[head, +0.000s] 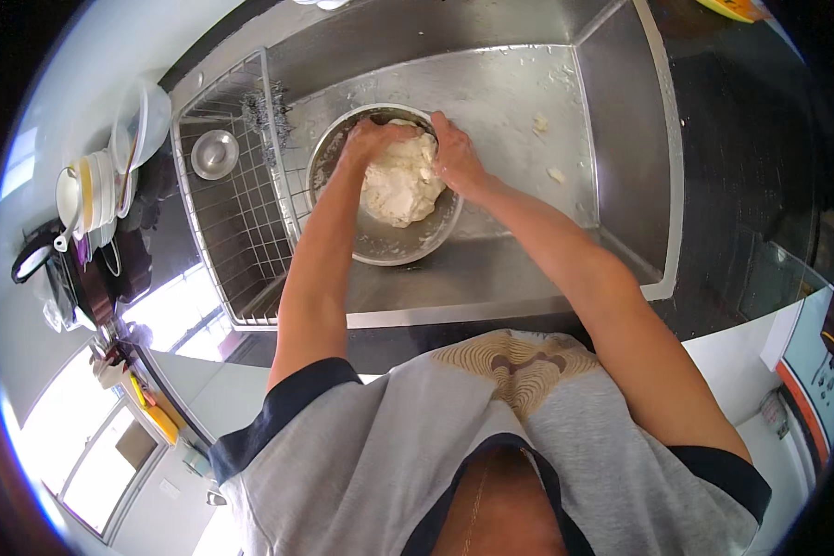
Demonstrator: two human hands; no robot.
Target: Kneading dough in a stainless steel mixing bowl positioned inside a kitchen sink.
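A lumpy mass of pale dough point(404, 182) sits in a round metal bowl point(406, 251), which stands on the floor of a stainless-steel sink point(507, 104). My left hand point(377, 139) reaches inside the bowl, its fingers bent over the far left part of the dough. At the bowl's right side, my right hand point(456, 154) wraps over the rim, and its inner edge lies against the dough. Some fingertips of both hands are hidden. Whitish smears coat the bowl's inner wall.
A wire basket point(240, 236) hangs in the sink's left end, with a steel-wool scourer point(267, 115) at its edge. Beneath it shows the drain strainer point(215, 154). Small dough scraps point(554, 175) lie on the sink floor. Stacked dishes point(94, 191) stand left; dark countertop point(730, 160) borders the right.
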